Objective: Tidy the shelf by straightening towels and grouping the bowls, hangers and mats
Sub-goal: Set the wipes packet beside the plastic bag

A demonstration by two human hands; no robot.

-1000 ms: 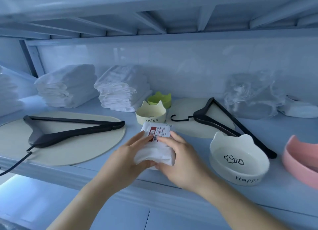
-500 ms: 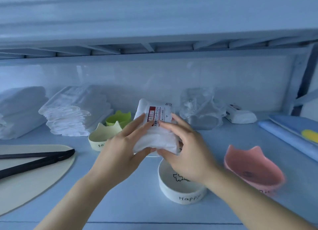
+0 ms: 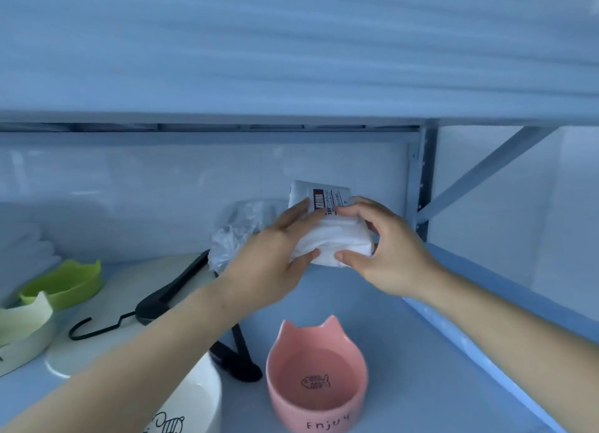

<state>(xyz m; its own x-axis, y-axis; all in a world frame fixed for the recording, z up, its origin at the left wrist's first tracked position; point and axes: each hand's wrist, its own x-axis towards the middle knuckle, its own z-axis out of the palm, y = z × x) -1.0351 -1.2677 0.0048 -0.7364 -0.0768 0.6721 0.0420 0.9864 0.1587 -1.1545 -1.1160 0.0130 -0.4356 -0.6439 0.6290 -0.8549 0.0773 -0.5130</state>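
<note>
A white labelled packet (image 3: pixel 327 238) was held between both hands at the back right end of the shelf (image 3: pixel 372 303), close to the corner upright (image 3: pixel 421 186). The left hand (image 3: pixel 275 264) was wrapped about its left side and the right hand (image 3: pixel 389 254) was pinching its right side, so both grips were closed on the packet. Its long axis was tipped, with the label end raised toward the back wall. Whether the lower end was touching the shelf could not be told. A crumpled plastic bag (image 3: pixel 233 238) lay just to its left, partly hidden by the left hand. A set-down would seem to call for lowering only, the right hand being nearer the corner. The pink bowl (image 3: pixel 316 384), white bowl (image 3: pixel 194 400), green bowl (image 3: pixel 64 285) and the black hanger (image 3: pixel 175 290) on its round mat (image 3: pixel 129 280) were ungrouped toward the front and left.
</note>
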